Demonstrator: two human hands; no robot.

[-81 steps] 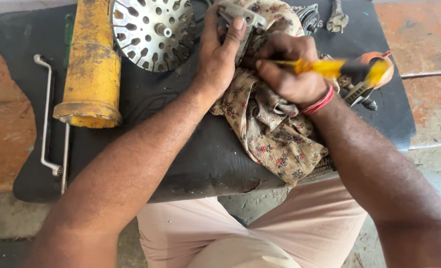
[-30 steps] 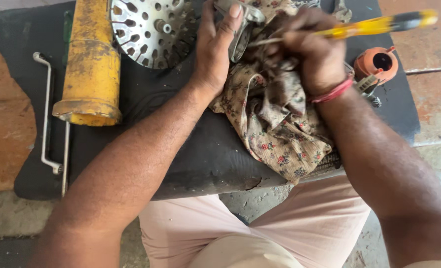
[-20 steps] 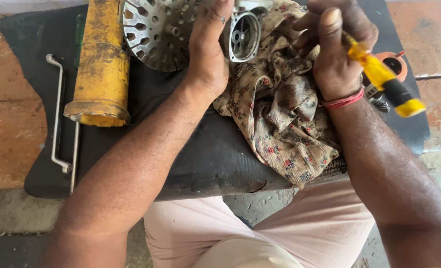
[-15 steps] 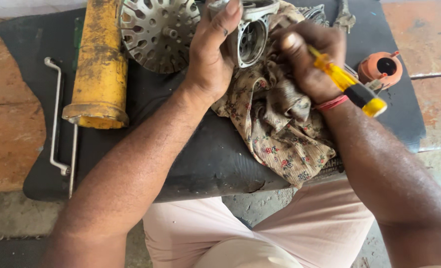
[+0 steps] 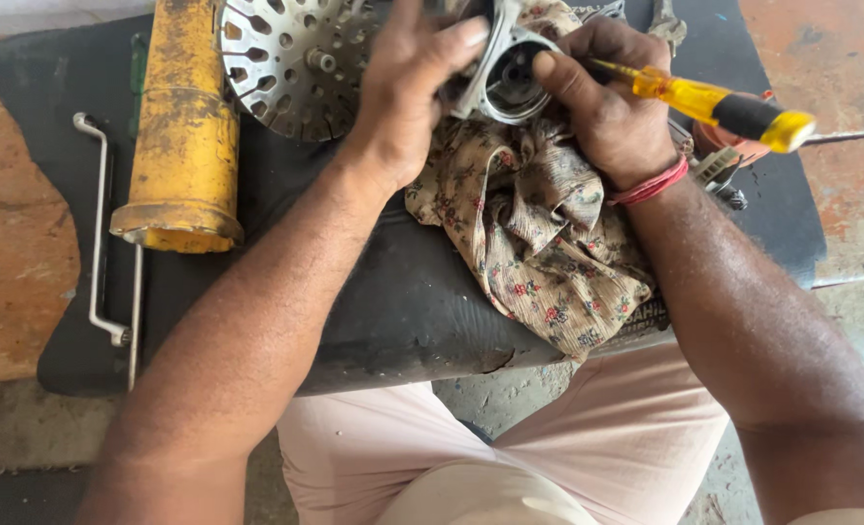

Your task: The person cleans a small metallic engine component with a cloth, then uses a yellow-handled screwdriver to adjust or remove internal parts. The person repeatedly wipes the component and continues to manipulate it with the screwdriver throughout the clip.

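Note:
My left hand grips a round grey metal housing and holds it tilted on a flowered cloth. My right hand is closed around a screwdriver with a yellow and black handle; its index finger rests on the housing's rim. The screwdriver's tip is hidden behind my fingers. The cloth drapes over the front edge of a black rubber mat.
A yellow cylinder lies on the mat's left side. A perforated metal disc sits behind my left hand. A bent metal rod lies at the far left. An orange part peeks out behind my right wrist. Red tiled floor surrounds the mat.
My right hand swung the screwdriver around, from its handle pointing down-right to pointing right and level. The metal housing turned slightly under my left hand.

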